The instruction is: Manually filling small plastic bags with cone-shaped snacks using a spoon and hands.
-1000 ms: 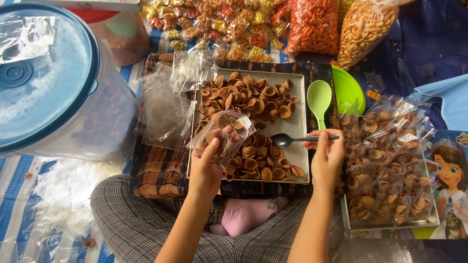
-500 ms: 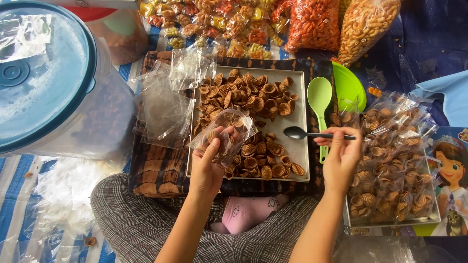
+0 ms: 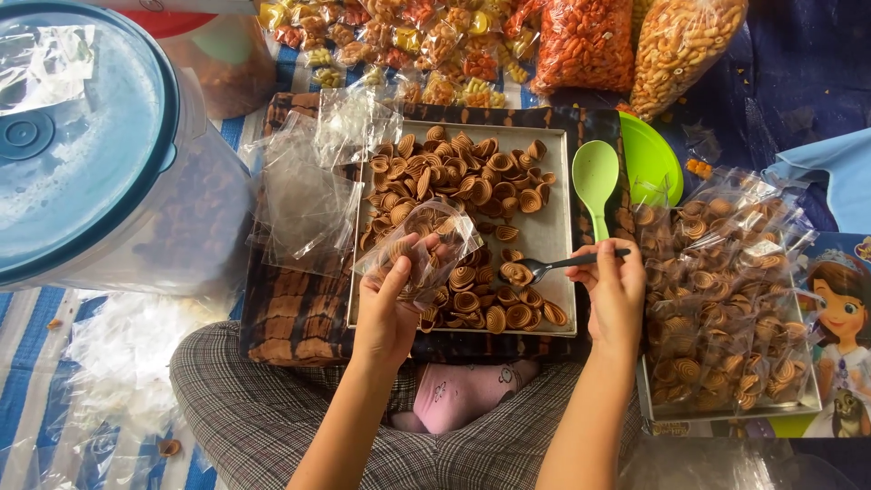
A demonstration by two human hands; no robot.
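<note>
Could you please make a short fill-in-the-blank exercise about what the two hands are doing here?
1. The left hand holds a small clear ____ of snacks.
2. The right hand holds a metal ____ over the tray.
3. The plastic spoon lying on the tray's edge is ____ in colour.

Missing words: bag; spoon; green

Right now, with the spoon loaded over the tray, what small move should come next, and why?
Probably carry the metal spoon in the right hand leftward to the mouth of the clear bag that the left hand holds, then tip it in. The spoon carries a shell snack, and the bag looks only partly filled.
</note>
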